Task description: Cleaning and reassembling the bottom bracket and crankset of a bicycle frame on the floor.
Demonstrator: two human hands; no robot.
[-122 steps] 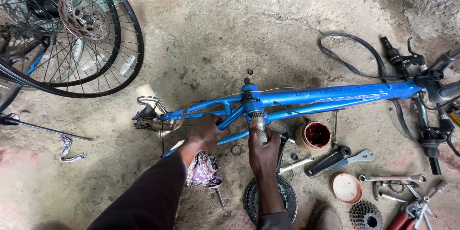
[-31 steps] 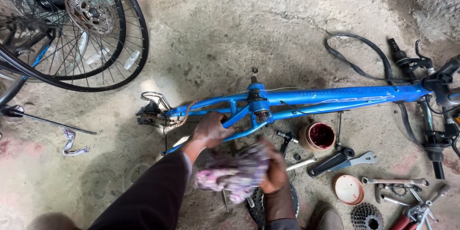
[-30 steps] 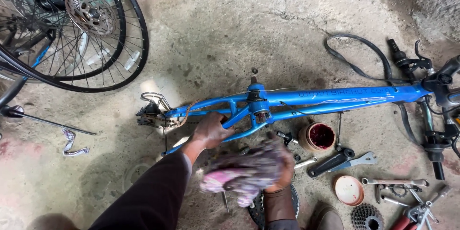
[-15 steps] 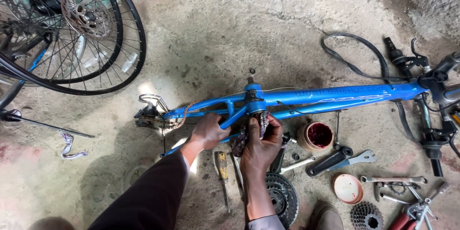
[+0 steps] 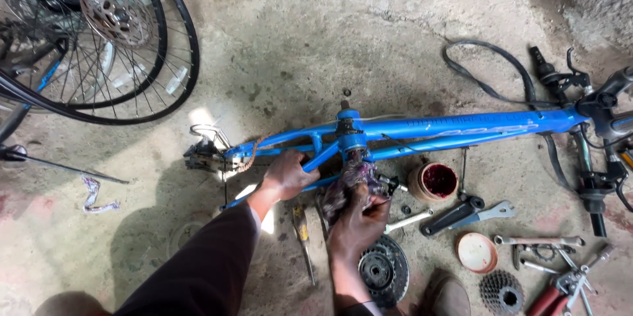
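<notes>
Blue frame [image 5: 455,128] lying flat on the concrete floor [image 5: 369,32], mid-scene, stiff painted metal tubing, likely heavy and awkward. Left hand [image 5: 287,174] closed around a rear tube, bracing. Right hand [image 5: 359,214] clenched on a rag [image 5: 349,181], soft, crumpled, patterned, pressed against the bottom bracket; probably greasy there, so slippery. Best held by the tubes, away from the grease. Near right: toothed cassette [image 5: 382,270], round grease tub [image 5: 435,181], steel wrenches [image 5: 537,240]. Far left: spoked wheels [image 5: 99,39].

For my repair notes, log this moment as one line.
left hand: grips blue bike frame | right hand: presses rag at frame's bottom bracket | nearby: grease tub, sprocket, screwdriver
</notes>
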